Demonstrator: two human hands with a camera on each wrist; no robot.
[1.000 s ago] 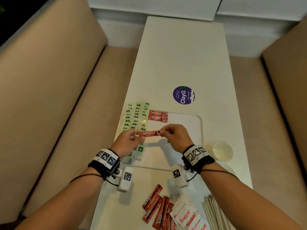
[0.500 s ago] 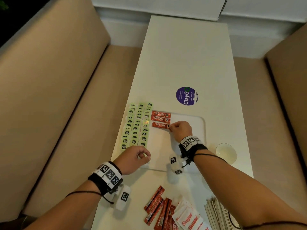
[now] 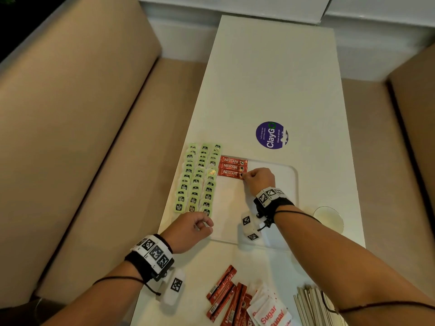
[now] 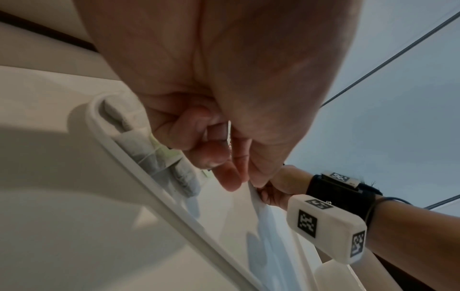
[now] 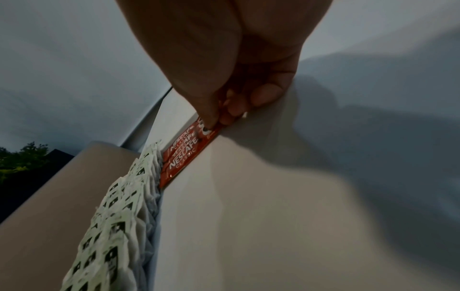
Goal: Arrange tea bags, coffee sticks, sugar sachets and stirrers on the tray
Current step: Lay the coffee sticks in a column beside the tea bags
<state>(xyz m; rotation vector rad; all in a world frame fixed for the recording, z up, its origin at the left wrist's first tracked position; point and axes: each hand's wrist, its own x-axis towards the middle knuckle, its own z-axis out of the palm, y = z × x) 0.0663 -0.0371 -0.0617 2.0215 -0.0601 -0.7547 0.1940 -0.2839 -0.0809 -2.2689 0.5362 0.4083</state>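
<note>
A white tray [image 3: 293,177] lies on the white table. Green tea bags [image 3: 197,182] fill its left side in three columns. Beside them lie three red Nescafe coffee sticks [image 3: 233,167] in a row at the tray's far edge. My right hand [image 3: 244,177] pinches the right end of the nearest coffee stick [image 5: 184,157], which lies flat on the tray next to the tea bags [image 5: 117,206]. My left hand [image 3: 202,228] hovers over the tray's near left corner. In the left wrist view the left hand [image 4: 224,157] has curled fingers and holds nothing, above the tray rim [image 4: 149,187].
Near me on the table lie loose coffee sticks [image 3: 226,295], sugar sachets [image 3: 268,311] and wooden stirrers [image 3: 313,307]. A clear cup [image 3: 329,218] stands right of the tray. A purple sticker [image 3: 271,135] marks the table beyond it. Beige benches flank the table.
Both hands held the stick over the tray. The left hand let go and drew back toward me. The right hand carried the stick to the far row and laid it third.
</note>
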